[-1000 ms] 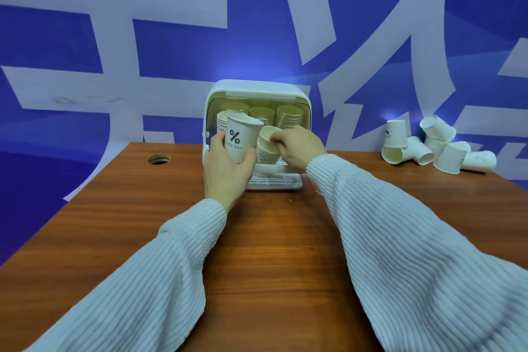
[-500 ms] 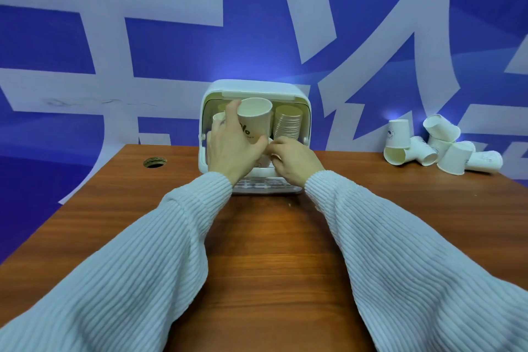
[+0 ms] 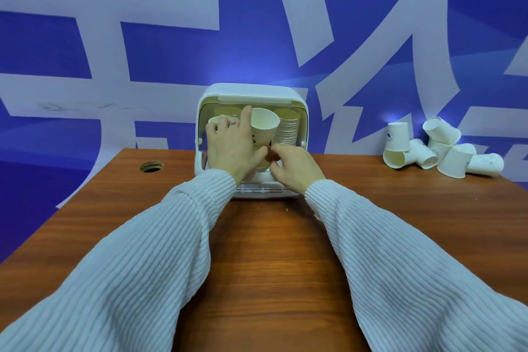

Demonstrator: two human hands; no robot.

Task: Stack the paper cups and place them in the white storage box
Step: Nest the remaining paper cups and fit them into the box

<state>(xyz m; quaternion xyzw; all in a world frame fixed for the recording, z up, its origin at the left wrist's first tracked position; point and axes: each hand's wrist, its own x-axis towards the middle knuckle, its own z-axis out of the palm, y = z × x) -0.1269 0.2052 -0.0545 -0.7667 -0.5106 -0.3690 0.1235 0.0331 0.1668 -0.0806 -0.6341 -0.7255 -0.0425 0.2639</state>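
The white storage box (image 3: 251, 91) stands open-fronted at the table's far middle, with stacks of paper cups (image 3: 287, 128) inside. My left hand (image 3: 231, 146) grips a paper cup (image 3: 264, 127) upright in the box's opening, rim up. My right hand (image 3: 293, 167) is just below and right of it, fingers curled at the base of that cup, where a second cup (image 3: 261, 166) is mostly hidden. A pile of loose paper cups (image 3: 428, 148) lies at the far right of the table.
The wooden table (image 3: 271, 251) has a round cable hole (image 3: 151, 166) at the far left. A blue wall with large white characters rises right behind the box. A slatted white tray (image 3: 257, 188) juts out at the box's front.
Both hands moved forward into the box's opening. The left hand's cup went from beside the box front to inside it; the right hand's cups dropped lower and are now mostly hidden.
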